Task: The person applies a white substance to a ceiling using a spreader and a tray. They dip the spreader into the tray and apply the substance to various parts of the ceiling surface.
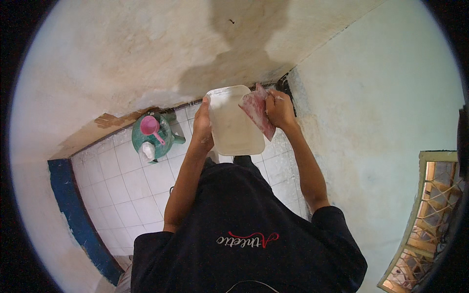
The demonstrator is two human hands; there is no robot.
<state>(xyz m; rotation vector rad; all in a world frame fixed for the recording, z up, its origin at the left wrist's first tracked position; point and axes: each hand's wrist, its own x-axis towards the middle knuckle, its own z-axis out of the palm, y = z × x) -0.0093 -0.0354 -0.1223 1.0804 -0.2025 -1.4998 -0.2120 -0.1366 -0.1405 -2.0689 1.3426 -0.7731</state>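
Black T-shirt (254,210) fabric, printed with white and red lettering, fills the foreground below the hands of a person facing a stained corner. The left hand (202,124) is curled on the long left side of a cream container (237,122), fingers closed against its rim; the rectangular vessel lies between the two hands, and what it holds cannot be made out. The right hand (280,110) pinches a reddish flat piece (259,112), smeared with white, between thumb and bent fingers. That piece overlaps the container's right edge in view, though whether the two touch is unclear. Left of the left fingers, well apart from them, stands a green stool (139,133) bearing a pink dipper (150,125) and a white lump (147,151). Just beyond both sets of fingertips, a blotchy front wall (146,58) limits forward reach, a shadow (234,53) cast across it; a pale side wall (371,88) closes in to the right of the right fingers, with a grilled window (430,219) far to their lower right. Open room spreads left of and below the left fingers, over white floor tiles (132,188) reaching a dark blue band (80,215).
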